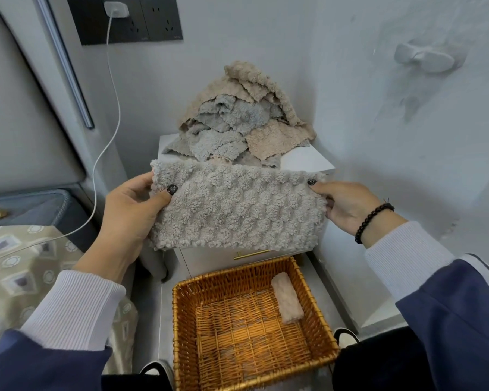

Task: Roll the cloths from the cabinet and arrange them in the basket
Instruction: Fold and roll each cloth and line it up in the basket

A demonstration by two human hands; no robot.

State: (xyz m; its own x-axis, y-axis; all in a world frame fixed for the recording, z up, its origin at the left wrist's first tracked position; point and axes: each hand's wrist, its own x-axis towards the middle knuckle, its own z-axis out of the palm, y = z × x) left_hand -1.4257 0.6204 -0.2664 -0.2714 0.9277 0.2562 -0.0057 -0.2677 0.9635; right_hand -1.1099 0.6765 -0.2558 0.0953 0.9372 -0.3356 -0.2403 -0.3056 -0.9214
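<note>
Grey cloth (235, 206): fluffy, ribbed in bubbly rows, folded to a long rectangle, held stretched in the air above the basket and in front of the cabinet; left hand (133, 213) pinches its left end, thumb on the front face, and right hand (347, 206) pinches its right end, so each grip is closed on the cloth. Cloth pile (237, 122): loose heap of beige and grey-blue pieces with wavy edges, on the white cabinet (308, 160) top at the far wall; its near edge is hidden behind the held cloth. Wicker basket (181, 320): square, golden-brown weave, on the floor near the viewer, its near rim cut off by the frame. Rolled cloth (287, 297): pale pink, cylinder, lying against the basket's right wall. Left: white cable (108, 117) from a wall socket, patterned bedding (17, 266). Right wall: white hook (424, 57). Cabinet front largely hidden; a gold handle (251, 254) shows
</note>
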